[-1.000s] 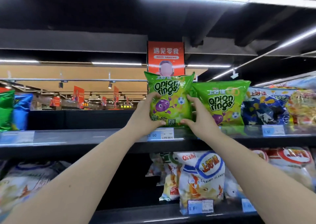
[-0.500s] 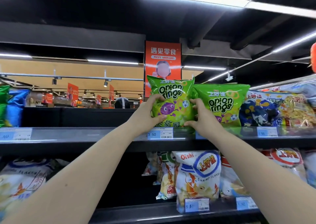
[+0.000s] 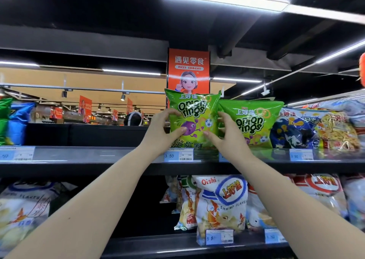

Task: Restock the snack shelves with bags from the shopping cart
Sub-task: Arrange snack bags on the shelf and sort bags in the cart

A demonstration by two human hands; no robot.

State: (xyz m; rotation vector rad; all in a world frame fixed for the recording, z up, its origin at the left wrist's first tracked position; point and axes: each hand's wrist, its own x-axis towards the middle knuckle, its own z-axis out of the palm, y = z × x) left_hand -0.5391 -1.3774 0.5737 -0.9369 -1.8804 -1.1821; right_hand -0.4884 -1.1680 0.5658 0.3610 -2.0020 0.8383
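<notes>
A green Onion Rings bag stands upright on the upper shelf, just above a 3.50 price tag. My left hand grips its left edge, thumb on the front. My right hand grips its right edge, fingers curled behind it. A second green Onion Rings bag stands right beside it, touching, on the right. The shopping cart is out of view.
Blue and yellow snack bags fill the upper shelf to the right; green and blue bags stand at far left. Bare shelf lies between. Shrimp flakes bags line the lower shelf. An orange sign hangs behind.
The green bag has gone slightly up and back, settling upright on the shelf against the second bag. Both hands have slid higher along its sides.
</notes>
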